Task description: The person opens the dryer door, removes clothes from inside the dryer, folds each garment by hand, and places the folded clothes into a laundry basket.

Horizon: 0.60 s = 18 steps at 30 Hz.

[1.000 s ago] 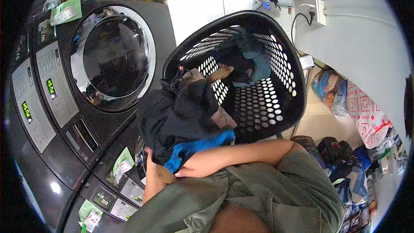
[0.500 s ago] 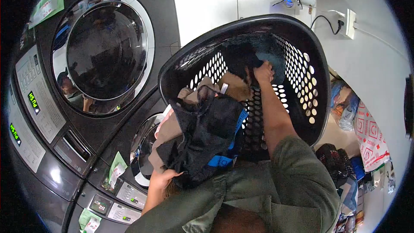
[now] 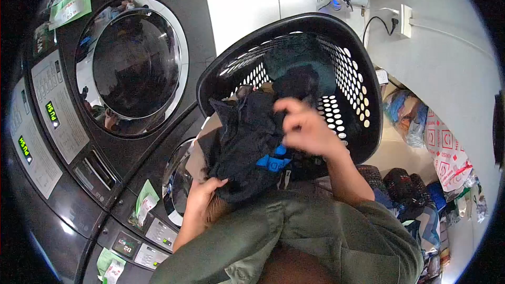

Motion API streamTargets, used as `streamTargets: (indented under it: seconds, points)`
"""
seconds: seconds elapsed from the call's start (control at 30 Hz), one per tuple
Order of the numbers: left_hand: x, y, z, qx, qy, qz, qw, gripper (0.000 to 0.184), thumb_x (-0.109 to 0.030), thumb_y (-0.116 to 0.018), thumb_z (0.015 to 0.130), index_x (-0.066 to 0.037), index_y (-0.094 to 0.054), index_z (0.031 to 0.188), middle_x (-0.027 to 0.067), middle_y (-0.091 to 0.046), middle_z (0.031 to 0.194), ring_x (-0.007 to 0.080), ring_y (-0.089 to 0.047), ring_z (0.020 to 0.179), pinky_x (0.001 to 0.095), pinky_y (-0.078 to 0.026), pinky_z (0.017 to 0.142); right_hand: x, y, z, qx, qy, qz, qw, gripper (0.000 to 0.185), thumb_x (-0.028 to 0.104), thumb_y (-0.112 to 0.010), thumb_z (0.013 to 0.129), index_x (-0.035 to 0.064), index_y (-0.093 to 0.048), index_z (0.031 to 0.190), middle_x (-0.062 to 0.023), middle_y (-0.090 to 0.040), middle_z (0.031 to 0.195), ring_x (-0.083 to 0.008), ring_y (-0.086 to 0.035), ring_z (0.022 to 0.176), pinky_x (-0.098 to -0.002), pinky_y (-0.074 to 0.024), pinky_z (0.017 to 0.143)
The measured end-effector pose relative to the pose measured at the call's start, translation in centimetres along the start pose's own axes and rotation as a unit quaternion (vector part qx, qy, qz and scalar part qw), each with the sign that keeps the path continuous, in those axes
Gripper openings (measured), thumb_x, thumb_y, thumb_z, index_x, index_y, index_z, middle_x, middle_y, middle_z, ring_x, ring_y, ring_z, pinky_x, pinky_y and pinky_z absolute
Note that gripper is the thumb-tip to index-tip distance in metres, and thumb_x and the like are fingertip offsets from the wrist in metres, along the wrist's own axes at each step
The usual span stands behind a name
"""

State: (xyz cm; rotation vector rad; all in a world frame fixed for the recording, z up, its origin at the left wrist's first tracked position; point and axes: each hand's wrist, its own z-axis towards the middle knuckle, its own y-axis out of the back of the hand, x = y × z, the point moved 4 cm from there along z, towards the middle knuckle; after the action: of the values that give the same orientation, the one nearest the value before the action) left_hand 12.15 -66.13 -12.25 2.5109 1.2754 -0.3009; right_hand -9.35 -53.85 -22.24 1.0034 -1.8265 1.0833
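Right hand [image 3: 310,129] shown drawn back from deep inside the black perforated laundry basket [image 3: 371,68] and now raised over its near part, beside the bundle of dark clothes [image 3: 239,142]; the bundle's support is thereby left mainly to the left side. The bundle, marked by a blue lettered waistband [image 3: 273,160], is held against the torso at the basket's near rim. Within the basket, a dark teal cloth [image 3: 281,55] is seen, with a black garment [image 3: 297,81] in front of it. The right forearm is bent upward and the fingers are curled; whether cloth is pinched between them cannot be told. By the left hand [image 3: 202,197], the bundle's lower edge is clamped, thumb uppermost.
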Motion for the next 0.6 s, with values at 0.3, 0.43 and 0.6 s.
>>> streamTargets:
  seconds: [0.3, 0.43, 0.6]
  points:
    - [0.3, -0.8, -0.2, 0.071, 0.026, -0.039, 0.996, 0.05, 0.002, -0.058, 0.063, 0.006, -0.044, 0.111, 0.009, -0.054, 0.099, 0.018, -0.054, 0.085, 0.0292, -0.043, 0.078, 6.1, -11.6, -2.5, 0.26, 0.159, 0.148, 0.941, 0.013, 0.016, -0.06, 0.078, 0.0036, -0.057, 0.075, -0.0131, -0.047, 0.111, -0.0269, -0.043, 0.105, -0.0359, -0.0308, 0.09]
    - [1.2, -1.9, 0.6, 0.092, 0.026, -0.029, 0.995, 0.05, 0.002, -0.058, 0.063, 0.006, -0.044, 0.111, 0.0088, -0.055, 0.098, 0.0176, -0.054, 0.085, 0.029, -0.043, 0.077, 4.1, -11.6, -1.1, 0.102, -0.057, 0.416, 0.902, 0.014, 0.014, -0.052, 0.083, 0.004, -0.05, 0.092, -0.0059, -0.051, 0.094, -0.0144, -0.049, 0.089, -0.029, -0.038, 0.082]
    - [2.7, -3.4, 2.6, 0.075, 0.005, -0.044, 0.996, 0.05, 0.001, -0.059, 0.063, 0.006, -0.044, 0.111, 0.0085, -0.055, 0.098, 0.0172, -0.054, 0.084, 0.0287, -0.043, 0.077, 1.9, -11.0, 0.7, 0.042, -0.162, 0.581, 0.796, 0.012, 0.012, -0.048, 0.081, 0.0052, -0.046, 0.091, -0.0105, -0.053, 0.094, -0.0196, -0.053, 0.084, -0.031, -0.0396, 0.078]
